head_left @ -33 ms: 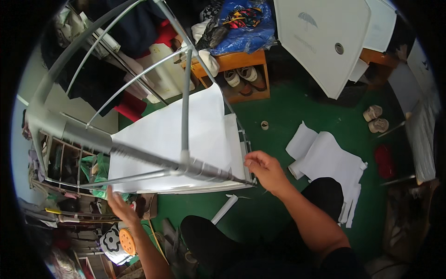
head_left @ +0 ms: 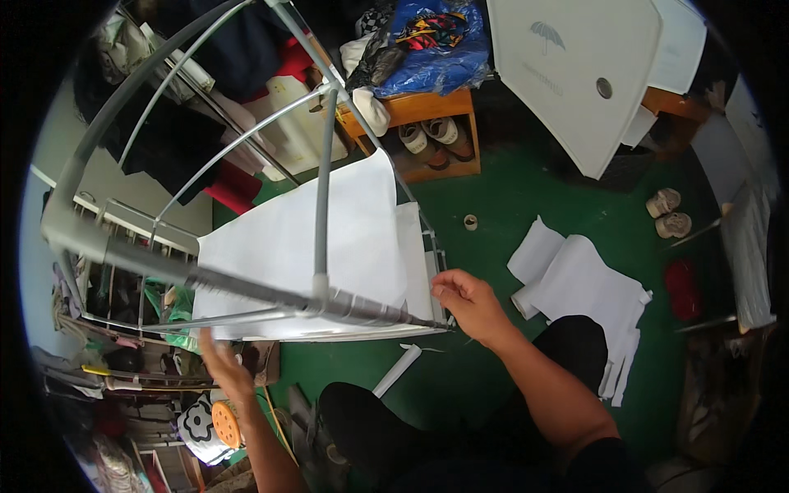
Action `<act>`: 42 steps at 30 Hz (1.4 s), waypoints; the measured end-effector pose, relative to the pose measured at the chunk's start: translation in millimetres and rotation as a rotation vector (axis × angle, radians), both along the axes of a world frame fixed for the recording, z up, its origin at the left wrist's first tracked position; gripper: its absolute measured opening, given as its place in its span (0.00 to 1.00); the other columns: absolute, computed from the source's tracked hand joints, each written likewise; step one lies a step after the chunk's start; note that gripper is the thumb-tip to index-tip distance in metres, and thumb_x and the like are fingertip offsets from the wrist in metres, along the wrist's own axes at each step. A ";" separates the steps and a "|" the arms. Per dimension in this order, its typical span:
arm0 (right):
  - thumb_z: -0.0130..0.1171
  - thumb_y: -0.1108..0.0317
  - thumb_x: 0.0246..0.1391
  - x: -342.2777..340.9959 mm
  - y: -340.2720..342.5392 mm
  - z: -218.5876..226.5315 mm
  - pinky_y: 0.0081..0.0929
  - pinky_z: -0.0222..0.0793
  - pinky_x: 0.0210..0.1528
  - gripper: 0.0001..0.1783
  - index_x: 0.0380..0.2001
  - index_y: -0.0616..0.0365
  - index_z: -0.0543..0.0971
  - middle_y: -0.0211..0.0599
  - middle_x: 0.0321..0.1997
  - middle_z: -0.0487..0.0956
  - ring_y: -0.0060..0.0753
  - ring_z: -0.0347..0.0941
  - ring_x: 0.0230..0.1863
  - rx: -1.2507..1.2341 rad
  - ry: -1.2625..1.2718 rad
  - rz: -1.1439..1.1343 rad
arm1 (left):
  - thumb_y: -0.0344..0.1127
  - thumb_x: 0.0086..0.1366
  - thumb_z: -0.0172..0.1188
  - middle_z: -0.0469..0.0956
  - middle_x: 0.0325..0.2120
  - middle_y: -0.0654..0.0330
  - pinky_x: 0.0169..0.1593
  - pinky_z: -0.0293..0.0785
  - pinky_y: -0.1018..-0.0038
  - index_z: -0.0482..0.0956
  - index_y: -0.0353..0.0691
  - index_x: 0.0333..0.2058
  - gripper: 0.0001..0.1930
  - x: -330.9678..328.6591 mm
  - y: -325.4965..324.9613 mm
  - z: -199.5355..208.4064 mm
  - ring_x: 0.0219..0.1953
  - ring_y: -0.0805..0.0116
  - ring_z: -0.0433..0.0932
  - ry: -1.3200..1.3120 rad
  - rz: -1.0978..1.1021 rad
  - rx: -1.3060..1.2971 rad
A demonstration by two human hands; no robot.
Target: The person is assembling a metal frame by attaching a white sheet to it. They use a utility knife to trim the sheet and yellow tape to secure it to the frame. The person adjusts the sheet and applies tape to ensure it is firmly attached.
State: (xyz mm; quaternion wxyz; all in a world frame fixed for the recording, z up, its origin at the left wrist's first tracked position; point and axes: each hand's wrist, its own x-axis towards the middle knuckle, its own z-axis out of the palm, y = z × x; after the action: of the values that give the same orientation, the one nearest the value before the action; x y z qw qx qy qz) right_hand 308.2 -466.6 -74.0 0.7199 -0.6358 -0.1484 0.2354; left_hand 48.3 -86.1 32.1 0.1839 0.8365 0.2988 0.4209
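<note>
A green floor (head_left: 526, 197) is seen, strewn with white paper sheets (head_left: 588, 287) and a small tape roll (head_left: 470, 222). A low wooden shelf (head_left: 427, 111) holding shoes (head_left: 436, 135) is set at the far side, topped by a blue bag (head_left: 440, 41), and a white panel (head_left: 575, 74) is propped beside it. Another pair of shoes (head_left: 667, 212) is left on the floor at the right, and dark clothes (head_left: 173, 140) are hung at the left; the room is evenly lit.
</note>
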 end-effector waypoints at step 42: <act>0.59 0.60 0.69 -104.0 61.8 -70.7 0.26 0.75 0.32 0.17 0.45 0.66 0.82 0.36 0.37 0.86 0.24 0.80 0.29 -0.038 0.394 1.114 | 0.52 0.80 0.47 0.52 0.77 0.41 0.75 0.57 0.46 0.60 0.39 0.75 0.33 -56.5 -241.1 -3.3 0.78 0.39 0.52 0.437 0.261 -0.040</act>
State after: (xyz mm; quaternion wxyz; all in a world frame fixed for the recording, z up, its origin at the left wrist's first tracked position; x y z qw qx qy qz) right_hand 204.2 -404.8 -144.7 0.4903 -0.4192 -0.3193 0.6942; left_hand -8.2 -327.2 28.8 0.0758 0.8581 0.4451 0.2444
